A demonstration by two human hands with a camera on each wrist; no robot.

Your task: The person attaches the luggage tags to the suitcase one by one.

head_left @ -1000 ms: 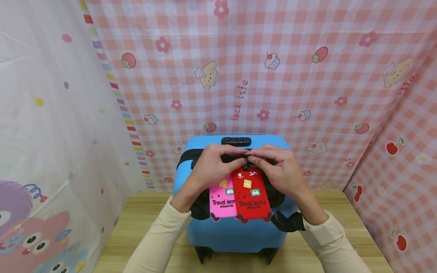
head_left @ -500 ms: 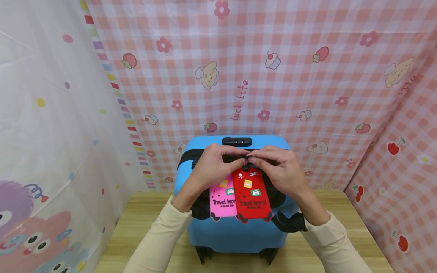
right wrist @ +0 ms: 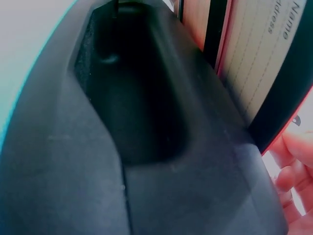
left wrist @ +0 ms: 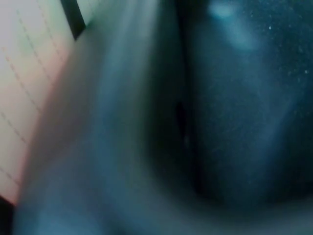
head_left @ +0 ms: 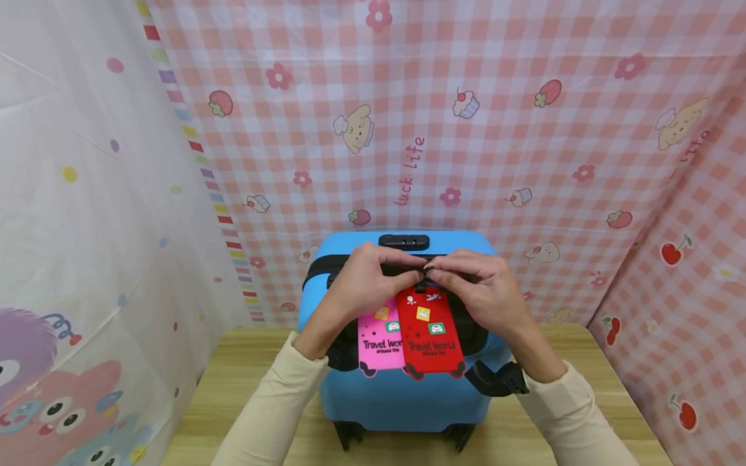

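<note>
A blue suitcase (head_left: 402,401) lies on a wooden table (head_left: 262,388), with a black handle (head_left: 495,382) across its top. A pink luggage tag (head_left: 379,343) and a red luggage tag (head_left: 430,336) hang side by side from the handle. My left hand (head_left: 364,281) and right hand (head_left: 472,288) meet above the tags, fingertips pinching the small black strap of the red tag (head_left: 422,269). The right wrist view is filled by the black handle (right wrist: 146,147), with the back of a tag (right wrist: 264,63) beside it. The left wrist view is a dark blur.
A pink checked cloth (head_left: 466,129) hangs behind the suitcase and along the right. A white cartoon-print sheet (head_left: 87,226) hangs on the left. The suitcase's black combination lock (head_left: 404,241) sits at its far edge, and its wheels (head_left: 350,433) point toward me.
Both hands stay at the tag strap with only small finger shifts. The right wrist has drifted slightly right and down.
</note>
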